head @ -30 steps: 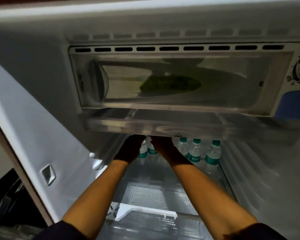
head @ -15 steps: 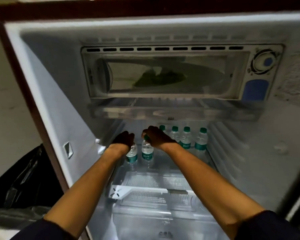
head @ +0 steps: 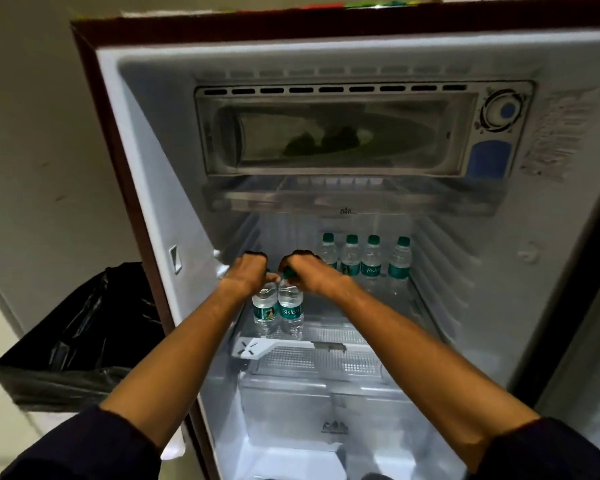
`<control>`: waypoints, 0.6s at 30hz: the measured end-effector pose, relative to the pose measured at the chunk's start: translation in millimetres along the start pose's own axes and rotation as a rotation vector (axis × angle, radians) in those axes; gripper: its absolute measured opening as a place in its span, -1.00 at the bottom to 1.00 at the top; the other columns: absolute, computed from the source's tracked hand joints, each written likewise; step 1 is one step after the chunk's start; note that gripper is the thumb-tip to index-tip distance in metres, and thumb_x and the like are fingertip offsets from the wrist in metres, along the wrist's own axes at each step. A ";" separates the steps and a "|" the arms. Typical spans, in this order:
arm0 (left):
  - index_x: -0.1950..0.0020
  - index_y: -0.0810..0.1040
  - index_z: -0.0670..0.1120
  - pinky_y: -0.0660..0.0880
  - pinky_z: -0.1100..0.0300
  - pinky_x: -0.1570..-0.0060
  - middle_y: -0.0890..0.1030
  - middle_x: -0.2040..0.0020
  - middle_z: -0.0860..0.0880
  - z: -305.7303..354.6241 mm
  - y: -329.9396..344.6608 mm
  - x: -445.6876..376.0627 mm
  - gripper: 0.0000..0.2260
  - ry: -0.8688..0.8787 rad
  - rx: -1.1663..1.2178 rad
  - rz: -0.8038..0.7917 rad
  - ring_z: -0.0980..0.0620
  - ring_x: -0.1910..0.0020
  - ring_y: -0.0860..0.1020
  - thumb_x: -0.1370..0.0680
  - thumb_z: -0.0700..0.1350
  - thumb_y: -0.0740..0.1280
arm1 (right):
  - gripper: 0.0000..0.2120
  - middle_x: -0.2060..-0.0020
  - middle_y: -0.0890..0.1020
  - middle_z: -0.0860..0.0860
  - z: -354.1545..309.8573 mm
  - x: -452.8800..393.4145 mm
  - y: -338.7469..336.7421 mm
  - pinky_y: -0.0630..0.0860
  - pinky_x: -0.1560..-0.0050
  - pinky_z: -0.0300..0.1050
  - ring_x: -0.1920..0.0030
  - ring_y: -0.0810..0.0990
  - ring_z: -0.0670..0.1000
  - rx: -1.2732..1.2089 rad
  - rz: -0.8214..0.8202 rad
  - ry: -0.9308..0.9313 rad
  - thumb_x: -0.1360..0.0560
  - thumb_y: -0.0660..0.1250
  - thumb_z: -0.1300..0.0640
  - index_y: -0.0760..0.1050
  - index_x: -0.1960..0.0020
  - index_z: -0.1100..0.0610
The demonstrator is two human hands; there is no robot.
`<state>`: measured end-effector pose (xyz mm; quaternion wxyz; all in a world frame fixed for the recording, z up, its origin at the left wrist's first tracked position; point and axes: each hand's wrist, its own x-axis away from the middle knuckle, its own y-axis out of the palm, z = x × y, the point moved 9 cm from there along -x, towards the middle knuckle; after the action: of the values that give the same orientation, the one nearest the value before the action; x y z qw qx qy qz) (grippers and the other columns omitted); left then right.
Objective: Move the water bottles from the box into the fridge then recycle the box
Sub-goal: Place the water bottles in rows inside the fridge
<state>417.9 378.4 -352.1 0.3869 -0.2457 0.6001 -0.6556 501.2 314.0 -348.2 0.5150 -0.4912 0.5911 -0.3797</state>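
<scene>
The fridge (head: 146,140) stands open in front of me. My left hand (head: 248,273) grips the green cap of a small water bottle (head: 264,311). Right beside it, my right hand (head: 303,271) grips the cap of a second bottle (head: 291,311). Both bottles stand upright and touching near the front left of the clear shelf (head: 326,336). Several more green-capped bottles (head: 368,259) stand in a row at the back right of the same shelf. The box is not in view.
A freezer compartment (head: 333,133) with a clear flap and a tray (head: 354,199) hang above the shelf. A crisper drawer (head: 326,410) lies below it. A bin lined with a black bag (head: 73,337) stands left of the fridge against the wall.
The camera has pulled back from the fridge. Both hands have drawn forward from the back of the shelf and the two bottles now stand near its front left.
</scene>
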 end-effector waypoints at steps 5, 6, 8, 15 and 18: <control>-0.17 0.50 -0.20 0.48 0.04 -0.07 0.58 -0.16 -0.20 1.6 -7.3 1.2 -0.44 -0.033 -0.091 -0.011 -0.16 -0.14 0.55 -0.44 0.24 0.40 | -0.76 -0.10 0.59 0.15 -4.9 6.6 -1.8 0.54 -0.11 0.05 -0.07 0.56 0.14 -0.016 0.017 0.015 -0.52 0.39 0.18 0.53 -0.18 0.18; -0.17 0.50 -0.19 0.48 0.04 -0.07 0.58 -0.16 -0.19 1.4 -8.7 1.8 -0.43 -0.034 -0.105 -0.021 -0.15 -0.13 0.55 -0.43 0.26 0.40 | -0.74 -0.10 0.59 0.16 -4.5 6.9 -2.0 0.54 -0.11 0.05 -0.07 0.56 0.14 -0.022 0.018 0.025 -0.51 0.40 0.17 0.53 -0.18 0.18; -0.16 0.51 -0.16 0.48 0.06 -0.04 0.58 -0.16 -0.16 0.0 -10.0 2.7 -0.42 -0.021 -0.096 -0.047 -0.13 -0.12 0.55 -0.39 0.27 0.44 | -0.72 -0.10 0.60 0.15 -3.0 6.0 -1.9 0.54 -0.10 0.03 -0.07 0.57 0.14 -0.029 0.016 0.053 -0.50 0.42 0.15 0.53 -0.19 0.18; -0.21 0.56 -0.12 0.48 0.08 -0.11 0.60 -0.21 -0.14 3.7 -7.4 10.3 -0.65 0.098 -0.093 -0.098 -0.13 -0.18 0.54 -0.47 -0.05 0.46 | -0.65 -0.16 0.60 0.14 2.5 8.4 6.1 0.54 -0.18 0.05 -0.13 0.58 0.13 -0.120 -0.007 0.123 -0.49 0.44 0.18 0.50 -0.25 0.14; -0.13 0.58 -0.16 0.48 0.06 -0.03 0.61 -0.15 -0.18 2.7 -5.6 10.6 -0.70 0.092 -0.081 -0.094 -0.16 -0.14 0.55 -0.49 -0.02 0.43 | -0.65 -0.17 0.60 0.13 1.7 8.4 6.9 0.55 -0.18 0.04 -0.13 0.58 0.12 -0.155 0.002 0.125 -0.49 0.43 0.19 0.49 -0.26 0.13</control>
<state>412.7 368.2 -347.7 0.3173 -0.2586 0.6310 -0.6589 501.6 307.5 -357.1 0.4378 -0.5041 0.6504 -0.3622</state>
